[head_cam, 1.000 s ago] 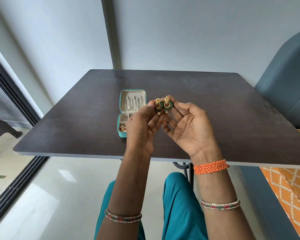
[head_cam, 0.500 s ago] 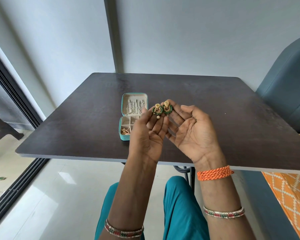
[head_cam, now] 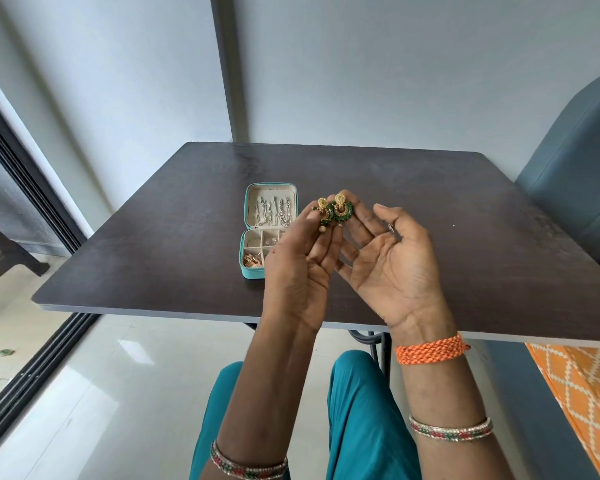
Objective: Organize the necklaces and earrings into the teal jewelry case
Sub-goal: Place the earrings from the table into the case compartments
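A small teal jewelry case (head_cam: 251,273) lies open on the dark table (head_cam: 465,237). Silver chains hang in its lid (head_cam: 272,211), and gold pieces sit in its lower compartments. Above the table, just right of the case, I hold up two green-and-gold earrings. My left hand (head_cam: 302,268) pinches the left earring (head_cam: 324,213) at its fingertips. My right hand (head_cam: 385,268), palm up, pinches the right earring (head_cam: 342,210). The two earrings touch side by side. My left hand hides the right part of the case.
A blue-grey chair (head_cam: 575,188) stands at the right, with orange patterned fabric (head_cam: 582,393) below it. The wall is right behind the table. A dark sliding-door frame (head_cam: 25,188) runs down the left. My teal-clad knees (head_cam: 354,410) are under the near table edge.
Both hands stay together holding the earrings. The fingers have shifted slightly, and the view has tilted a little so the table sits lower in the frame.
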`<action>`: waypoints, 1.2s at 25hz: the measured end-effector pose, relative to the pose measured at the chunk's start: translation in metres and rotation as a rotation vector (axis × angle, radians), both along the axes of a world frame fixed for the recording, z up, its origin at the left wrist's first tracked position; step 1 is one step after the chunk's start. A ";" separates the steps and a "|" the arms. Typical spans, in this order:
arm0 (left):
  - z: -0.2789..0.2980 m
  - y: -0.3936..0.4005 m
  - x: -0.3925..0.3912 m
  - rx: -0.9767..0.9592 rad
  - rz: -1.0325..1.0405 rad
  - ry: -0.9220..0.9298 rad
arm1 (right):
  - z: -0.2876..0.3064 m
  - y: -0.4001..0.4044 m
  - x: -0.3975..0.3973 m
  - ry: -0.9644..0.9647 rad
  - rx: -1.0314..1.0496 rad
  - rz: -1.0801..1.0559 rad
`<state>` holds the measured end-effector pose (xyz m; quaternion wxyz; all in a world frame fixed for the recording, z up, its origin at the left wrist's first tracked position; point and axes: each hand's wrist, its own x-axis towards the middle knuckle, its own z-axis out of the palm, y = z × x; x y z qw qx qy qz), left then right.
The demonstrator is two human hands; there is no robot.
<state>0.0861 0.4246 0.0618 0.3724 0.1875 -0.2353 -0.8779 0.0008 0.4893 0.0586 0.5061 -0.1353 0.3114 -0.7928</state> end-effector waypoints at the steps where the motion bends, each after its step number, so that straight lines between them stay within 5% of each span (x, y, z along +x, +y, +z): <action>1: -0.002 0.000 0.000 -0.033 -0.009 -0.009 | 0.000 -0.001 0.002 0.047 0.030 -0.041; 7: -0.020 -0.011 0.002 -0.220 0.037 -0.200 | -0.013 -0.020 0.006 0.502 0.248 -0.416; 24: -0.071 -0.135 -0.002 -0.782 0.462 -1.254 | -0.058 -0.139 -0.032 0.900 0.387 -0.178; 30: -0.081 -0.136 -0.013 -0.776 0.501 -1.383 | -0.077 -0.137 -0.035 0.877 0.340 -0.209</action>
